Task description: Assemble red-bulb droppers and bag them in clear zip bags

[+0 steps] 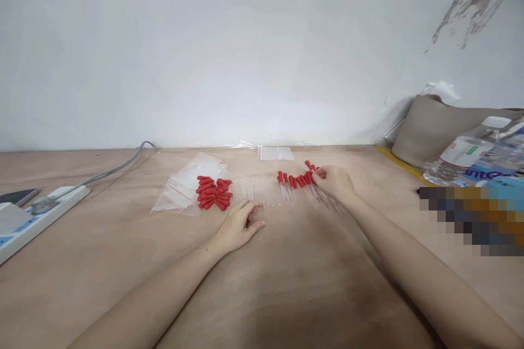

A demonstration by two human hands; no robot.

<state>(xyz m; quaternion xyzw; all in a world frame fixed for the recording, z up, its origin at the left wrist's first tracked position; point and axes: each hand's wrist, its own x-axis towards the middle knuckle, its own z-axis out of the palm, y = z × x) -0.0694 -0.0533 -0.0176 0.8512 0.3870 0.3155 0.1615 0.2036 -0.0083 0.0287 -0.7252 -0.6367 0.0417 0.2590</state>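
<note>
Loose red rubber bulbs point(213, 192) lie in a pile at the left. Beside them several thin clear tubes point(245, 190) are laid out in a row on the table. My left hand point(241, 224) rests at the near ends of these tubes, thumb apart from the lightly curled fingers, with nothing visible in it. Farther right is a row of droppers point(302, 180), clear tubes capped with red bulbs. At this row's right end my right hand point(333, 181) pinches a dropper near its red bulb; its fingers hide part of it.
Clear plastic bags point(176, 193) lie left of the bulbs, and a small zip bag point(275, 154) lies by the wall. A power strip point(49, 218) with a grey cable and a phone point(18, 197) are far left. At right stand a grey-brown container point(426, 131) and a water bottle point(462, 155).
</note>
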